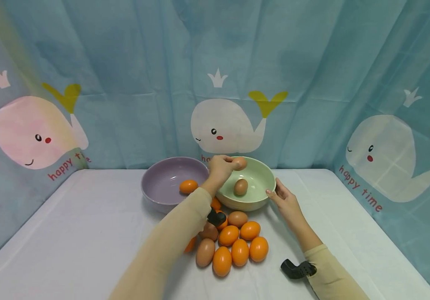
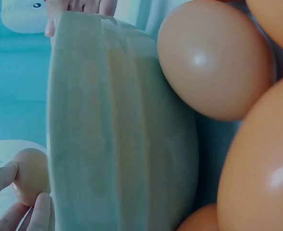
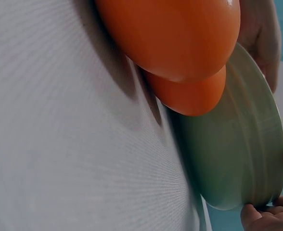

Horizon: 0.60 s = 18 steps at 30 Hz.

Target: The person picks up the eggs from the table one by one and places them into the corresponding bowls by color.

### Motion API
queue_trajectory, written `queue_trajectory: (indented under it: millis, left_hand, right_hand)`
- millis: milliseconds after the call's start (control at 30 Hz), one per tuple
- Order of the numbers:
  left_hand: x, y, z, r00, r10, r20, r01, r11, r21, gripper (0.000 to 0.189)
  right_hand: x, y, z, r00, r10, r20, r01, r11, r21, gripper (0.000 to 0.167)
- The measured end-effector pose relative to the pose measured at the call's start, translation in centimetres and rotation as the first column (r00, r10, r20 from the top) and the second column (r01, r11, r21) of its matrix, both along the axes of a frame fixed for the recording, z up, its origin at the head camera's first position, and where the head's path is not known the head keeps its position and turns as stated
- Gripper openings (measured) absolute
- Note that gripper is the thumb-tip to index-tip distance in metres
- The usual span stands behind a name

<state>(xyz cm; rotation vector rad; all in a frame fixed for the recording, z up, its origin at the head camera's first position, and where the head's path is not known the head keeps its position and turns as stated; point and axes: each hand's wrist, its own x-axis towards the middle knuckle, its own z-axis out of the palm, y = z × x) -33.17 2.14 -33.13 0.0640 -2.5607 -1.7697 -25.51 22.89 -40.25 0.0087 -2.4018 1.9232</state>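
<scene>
My left hand (image 1: 220, 170) pinches a brown egg (image 1: 239, 163) over the green bowl (image 1: 263, 175). In the left wrist view, the fingertips and thumb hold this egg (image 2: 31, 174) at the bowl's rim. A second brown egg (image 1: 241, 187) lies inside the bowl. At the bowl's right side, my right hand (image 1: 285, 204) grips the rim, and the right wrist view shows its fingers (image 3: 269, 219) against the outer wall. Orange eggs (image 1: 240, 252) and brown eggs (image 1: 205, 252) lie grouped on the table in front. My left forearm hides some of them.
A purple bowl (image 1: 155, 183) stands left of the green one, with an orange egg (image 1: 188, 186) in it. The white table (image 1: 87, 233) ends at a blue curtain (image 1: 140, 83) with printed whales. Each wrist wears a black device (image 1: 298, 269).
</scene>
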Motion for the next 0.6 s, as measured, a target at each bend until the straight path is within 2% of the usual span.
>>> queue_trajectory:
  millis: [400,600]
  left_hand:
    - [-0.9,1.4,-1.1,0.998,0.043,0.036,-0.041,0.998,-0.053,0.028]
    - [-1.7,1.6,-2.0,0.998,0.051,0.034,-0.047,0.992,-0.121,0.030]
  right_hand:
    - [0.0,0.0,0.0,1.000,0.006,-0.003,-0.006,1.000,-0.003,0.073]
    - [0.0,0.0,0.0,1.000,0.010,0.000,-0.010,1.000,0.000,0.073]
